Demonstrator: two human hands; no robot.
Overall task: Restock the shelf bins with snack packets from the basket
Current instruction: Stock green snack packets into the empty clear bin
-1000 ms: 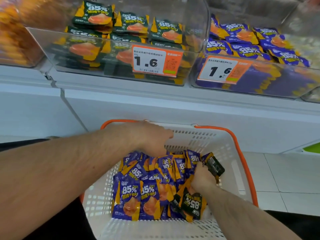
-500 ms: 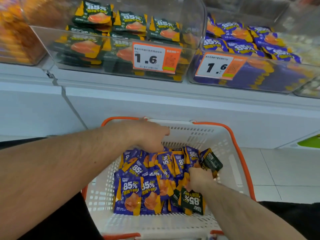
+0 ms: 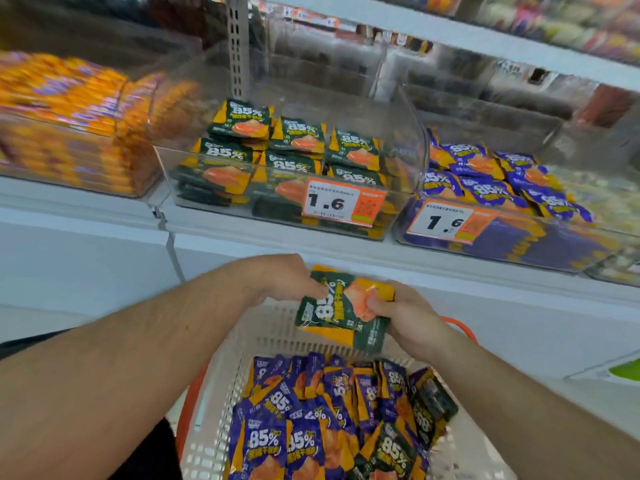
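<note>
A small stack of dark green snack packets is lifted above the white basket. My right hand grips the stack's right end. My left hand pinches its upper left corner. Below, the basket holds several purple packets and a few green ones. Straight above the hands stands a clear bin of green packets with a 1.6 price tag. A clear bin of purple packets stands to its right.
A bin of orange packets fills the shelf's left side. The white shelf edge runs just above the hands. The basket has an orange rim. An upper shelf overhangs the bins. White floor tiles show at right.
Both hands rose out of the basket with green packets, the left one now pinching them too. The view tilted upward toward the shelf bins.
</note>
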